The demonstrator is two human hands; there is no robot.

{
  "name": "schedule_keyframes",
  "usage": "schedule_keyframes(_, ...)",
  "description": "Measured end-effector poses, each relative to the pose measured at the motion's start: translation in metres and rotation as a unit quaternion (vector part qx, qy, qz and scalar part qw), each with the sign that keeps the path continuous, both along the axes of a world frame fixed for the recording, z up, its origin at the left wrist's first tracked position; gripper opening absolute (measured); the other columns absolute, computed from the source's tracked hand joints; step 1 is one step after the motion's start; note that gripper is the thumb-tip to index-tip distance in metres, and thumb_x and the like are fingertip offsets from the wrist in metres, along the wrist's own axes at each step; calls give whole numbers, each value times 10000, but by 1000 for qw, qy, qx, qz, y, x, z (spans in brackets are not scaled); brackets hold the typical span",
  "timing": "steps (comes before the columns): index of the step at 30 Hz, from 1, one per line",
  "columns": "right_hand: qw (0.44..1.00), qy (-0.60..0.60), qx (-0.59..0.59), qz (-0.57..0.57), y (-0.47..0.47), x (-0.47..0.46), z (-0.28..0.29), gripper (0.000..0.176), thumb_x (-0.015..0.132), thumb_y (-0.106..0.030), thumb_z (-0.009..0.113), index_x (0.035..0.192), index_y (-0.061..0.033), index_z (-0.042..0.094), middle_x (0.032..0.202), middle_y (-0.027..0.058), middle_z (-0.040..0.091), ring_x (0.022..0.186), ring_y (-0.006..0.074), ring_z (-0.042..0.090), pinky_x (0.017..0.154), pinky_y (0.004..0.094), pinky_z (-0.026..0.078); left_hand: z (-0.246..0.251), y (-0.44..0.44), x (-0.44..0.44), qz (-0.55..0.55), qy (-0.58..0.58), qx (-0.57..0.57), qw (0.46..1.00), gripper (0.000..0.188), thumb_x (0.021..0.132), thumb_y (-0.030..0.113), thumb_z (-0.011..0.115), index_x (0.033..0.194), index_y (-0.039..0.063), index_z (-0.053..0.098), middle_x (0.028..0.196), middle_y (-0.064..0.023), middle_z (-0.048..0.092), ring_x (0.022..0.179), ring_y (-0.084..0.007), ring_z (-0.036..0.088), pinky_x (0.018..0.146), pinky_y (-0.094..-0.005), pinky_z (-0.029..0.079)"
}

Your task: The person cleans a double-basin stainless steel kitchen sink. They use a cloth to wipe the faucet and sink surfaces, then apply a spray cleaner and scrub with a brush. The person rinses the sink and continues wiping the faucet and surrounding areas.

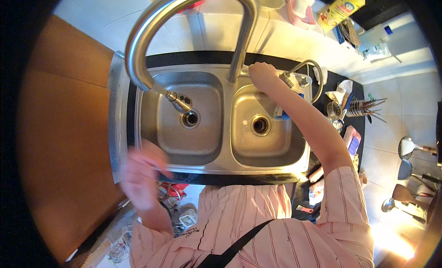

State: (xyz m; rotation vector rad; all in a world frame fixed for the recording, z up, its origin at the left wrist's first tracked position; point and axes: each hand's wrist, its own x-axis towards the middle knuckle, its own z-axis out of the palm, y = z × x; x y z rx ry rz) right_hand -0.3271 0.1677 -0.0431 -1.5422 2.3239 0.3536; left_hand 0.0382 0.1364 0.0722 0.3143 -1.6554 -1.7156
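Observation:
My right hand (264, 74) is curled at the base of the tall steel faucet (238, 57), closed around its side lever (244, 70), which it mostly hides. The faucet arches to the left, and its pull-down spray head (179, 101) hangs over the left sink basin (207, 143). No running water is visible. Blurred by motion, my left hand (143, 174) hovers near the front left corner of the sink; its fingers are too smeared to read. The right basin (241, 150) lies below my right forearm, with a blue-and-clear item (280, 112) against its far right side, partly covered by the arm.
A small curved tap (321, 72) stands right of my right hand. Further right are a wire utensil holder (357, 108) and hanging ladles and spatulas (407, 147). A yellow bottle (342, 10) sits on the ledge behind. A brown panel (69, 129) bounds the left side.

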Motion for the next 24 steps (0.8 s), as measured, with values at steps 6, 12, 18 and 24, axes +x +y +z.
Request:
schedule_keyframes(6, 989, 12, 42, 142, -2, -19, 15, 196, 828, -96, 602, 969, -19, 714, 1002, 169, 703, 943, 333, 690, 763, 428, 575, 31, -86, -63, 209, -115, -308, 921, 439, 954, 245, 556, 1321, 11, 498, 1102, -89, 555, 963, -172, 517, 834, -310, 422)
schedule_keyframes(12, 988, 11, 37, 152, -10, -33, -22, 172, 837, -95, 584, 936, -1, 690, 921, 190, 704, 851, 349, 702, 716, 426, 578, 18, -91, -83, 183, -141, -247, 941, 302, 955, 204, 586, 1184, 14, 538, 955, -62, 578, 891, -148, 509, 768, -301, 418)
schedule_keyframes(18, 998, 10, -3, 57, 12, -3, 0, 166, 868, -91, 551, 928, 23, 655, 905, 213, 697, 840, 341, 706, 705, 420, 581, 15, -124, -97, 174, -97, -269, 942, 233, 992, 213, 542, 1141, 33, 541, 857, -13, 545, 760, -104, 472, 702, -250, 399)
schedule_keyframes(24, 965, -116, -72, -226, 62, 88, 7, 151, 856, -50, 530, 905, 69, 610, 942, 256, 614, 878, 411, 659, 755, 456, 557, 12, -140, -92, 153, -60, -321, 933, 195, 1012, 209, 510, 1112, 45, 546, 857, 11, 542, 758, -63, 453, 694, -209, 387)
